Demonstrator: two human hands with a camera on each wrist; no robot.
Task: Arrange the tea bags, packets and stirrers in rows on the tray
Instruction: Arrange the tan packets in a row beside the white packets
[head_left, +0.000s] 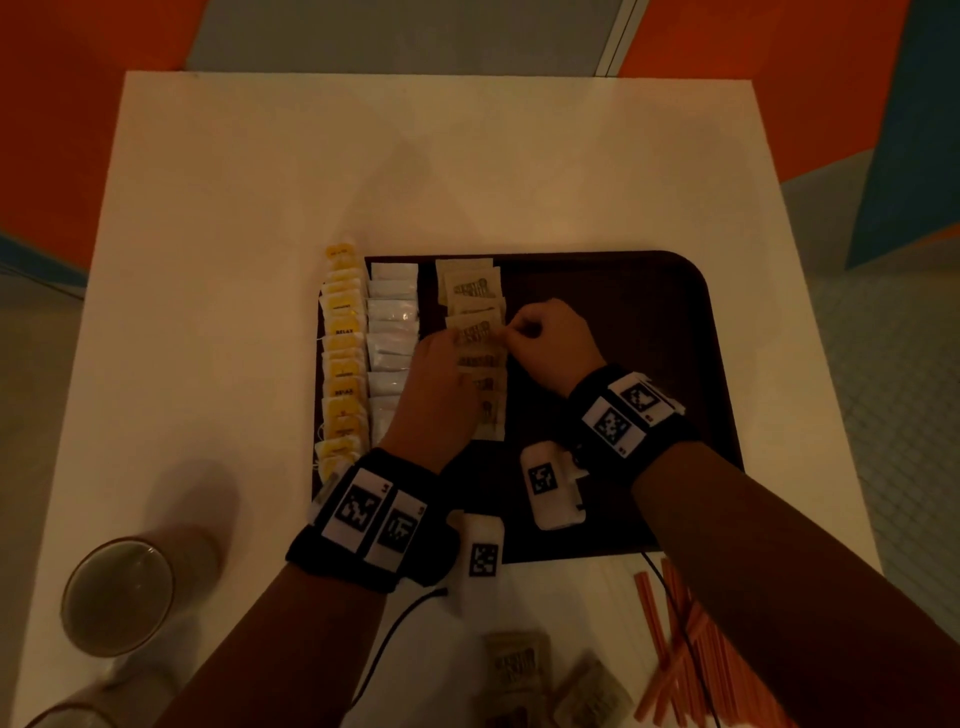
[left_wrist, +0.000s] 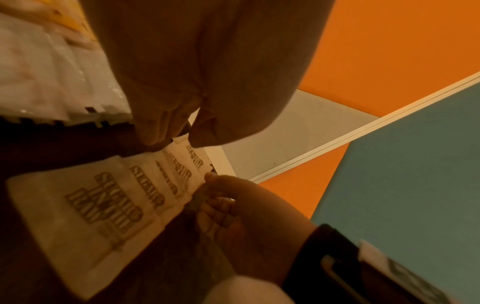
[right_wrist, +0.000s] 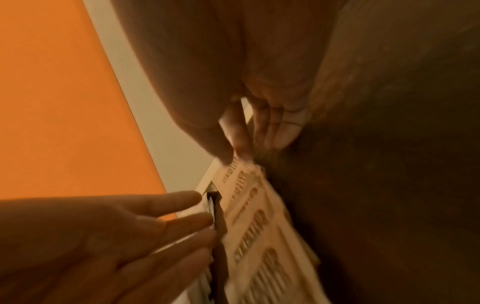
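Note:
A dark brown tray (head_left: 649, 322) lies on the white table. Along its left side run a row of yellow tea bags (head_left: 343, 364), a row of white packets (head_left: 392, 322) and a row of brown sugar packets (head_left: 475, 296). My left hand (head_left: 439, 348) lies over the near part of the sugar row. Its straight fingers (right_wrist: 197, 222) touch the row's left edge. My right hand (head_left: 519, 332) pinches the right edge of one sugar packet (right_wrist: 241, 170) between thumb and fingers. The overlapping printed packets (left_wrist: 103, 205) run between both hands.
Loose brown packets (head_left: 519, 665) and a pile of orange stirrers (head_left: 680, 649) lie at the table's near edge, right of centre. A round cup (head_left: 117, 597) stands near the left corner. The tray's right half is bare.

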